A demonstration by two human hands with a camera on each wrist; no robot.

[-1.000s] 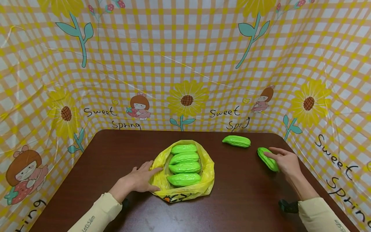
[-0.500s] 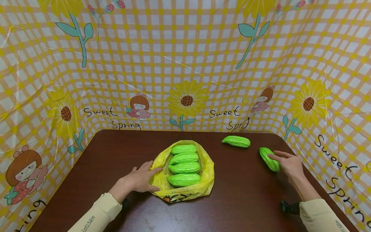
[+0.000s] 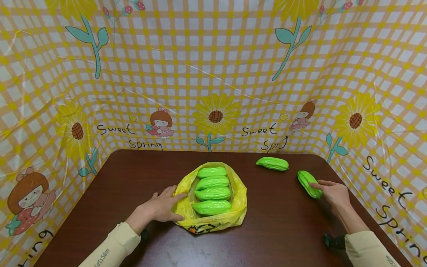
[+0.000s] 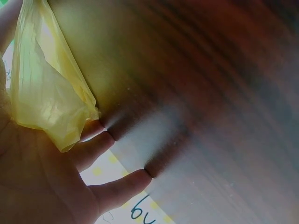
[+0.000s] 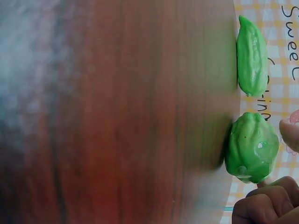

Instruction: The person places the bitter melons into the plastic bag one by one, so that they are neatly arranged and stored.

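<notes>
Several bright green bitter melons point(image 3: 212, 207) lie in a row inside a yellow plastic bag point(image 3: 238, 185) with its mouth facing up. At the bag's left side, my left hand point(image 3: 163, 205) rests on the rim, fingers spread and straight; the bag's film point(image 4: 51, 93) hangs beside the palm. On the right, my right hand point(image 3: 335, 193) has thumb and index finger around another bitter melon point(image 3: 305, 181), which sits on the table. The right wrist view shows its blunt end point(image 5: 252, 147), the thumb above it and the other fingers curled below.
One more bitter melon point(image 3: 272, 163) lies near the table's back edge, right of the bag. The dark brown table point(image 3: 263, 237) is walled in by a checked, flower-printed sheet point(image 3: 213, 66) at the back and both sides.
My right hand and the bitter melon under it shift slightly right, then the thumb comes a little nearer along the melon. The left hand and the bag stay put.
</notes>
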